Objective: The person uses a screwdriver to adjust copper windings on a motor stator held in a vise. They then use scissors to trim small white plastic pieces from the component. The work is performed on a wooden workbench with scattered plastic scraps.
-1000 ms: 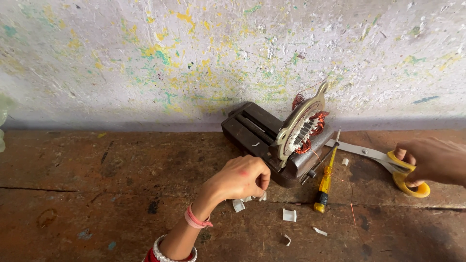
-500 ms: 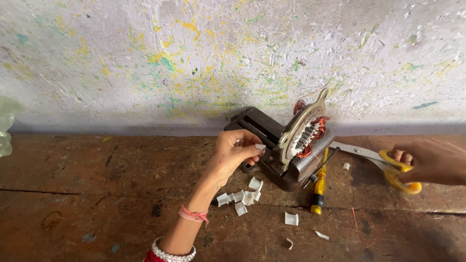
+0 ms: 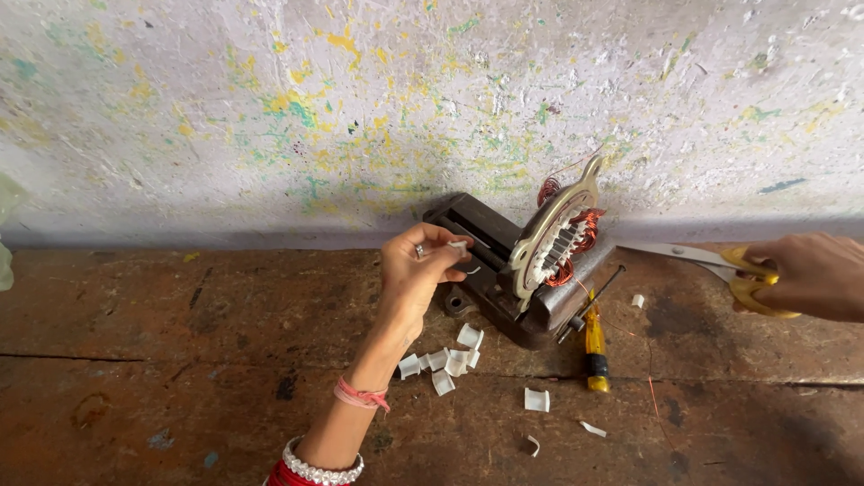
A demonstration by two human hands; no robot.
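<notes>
At a worn bench, the left hand (image 3: 416, 274) pinches a light, bendable white slip (image 3: 458, 245), best held by its edges, near the vise-clamped stator (image 3: 556, 245), while the right hand (image 3: 810, 274) grips yellow scissors (image 3: 720, 267).

Left hand (image 3: 416, 274) up, white slip (image 3: 458, 245) pinched

No packages, labels, signs or screens show anywhere in this view. Nothing on the worn brown wooden counter (image 3: 180, 306) carries a printed tag or wrapper, and the paint-speckled pale plaster wall (image 3: 270, 108) behind it bears only splashes of yellow and green colour.
</notes>
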